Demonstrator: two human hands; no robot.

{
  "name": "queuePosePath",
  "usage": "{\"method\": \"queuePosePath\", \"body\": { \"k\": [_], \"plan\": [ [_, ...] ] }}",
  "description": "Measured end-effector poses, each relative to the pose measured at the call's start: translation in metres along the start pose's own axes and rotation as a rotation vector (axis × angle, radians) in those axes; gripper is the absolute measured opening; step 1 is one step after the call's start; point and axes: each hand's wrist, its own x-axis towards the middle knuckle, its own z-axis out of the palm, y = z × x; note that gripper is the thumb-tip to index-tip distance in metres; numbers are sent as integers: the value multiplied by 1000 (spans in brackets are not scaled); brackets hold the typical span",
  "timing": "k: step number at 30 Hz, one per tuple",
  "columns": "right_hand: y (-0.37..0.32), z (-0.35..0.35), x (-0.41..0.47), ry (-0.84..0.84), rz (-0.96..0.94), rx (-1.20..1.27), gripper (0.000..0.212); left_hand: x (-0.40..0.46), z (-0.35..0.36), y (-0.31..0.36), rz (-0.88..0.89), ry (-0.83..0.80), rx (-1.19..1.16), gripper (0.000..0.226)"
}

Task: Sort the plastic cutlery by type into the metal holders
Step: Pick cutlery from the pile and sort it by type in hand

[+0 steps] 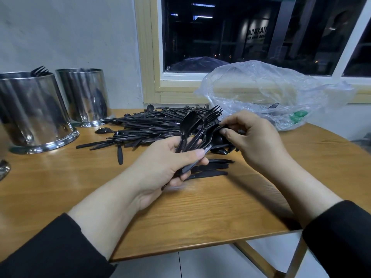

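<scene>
A wooden table [60, 177] under a dark window is strewn with black plastic cutlery [144, 127]. A bundle of forks and a spoon [197, 133] is gripped by the left hand [170, 163], handles toward the palm, heads pointing away. One fork head is pinched by the right hand [249, 137] fingers [228, 135]. The metal holders [34, 111] stand well left of both.
</scene>
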Motion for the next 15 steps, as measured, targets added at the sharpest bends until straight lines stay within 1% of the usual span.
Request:
{"method": "queuePosePath", "body": {
  "k": [2, 5, 7, 9, 11, 13, 15],
  "plan": [
    [0, 2, 0, 2, 2, 6, 19, 0, 0, 0, -7, 24, 10, 20],
    [2, 4, 1, 5, 79, 52, 15, 0, 0, -1, -11, 49, 4, 18],
    [2, 5, 0, -11, 132, 150, 17, 0, 0, -1, -7, 49, 3, 18],
    [0, 7, -3, -64, 169, 314, 21, 0, 0, -1, 2, 44, -4, 18],
    [-3, 9, -6, -157, 201, 455, 18, 1, 0, 0, 18, 33, -7, 19],
    [-5, 11, -8, -216, 216, 512, 14, 0, -1, 0, 34, 20, 3, 20],
    [-5, 12, -8, -211, 212, 510, 13, -1, 0, 0, 44, 13, 15, 22]
  ]
}}
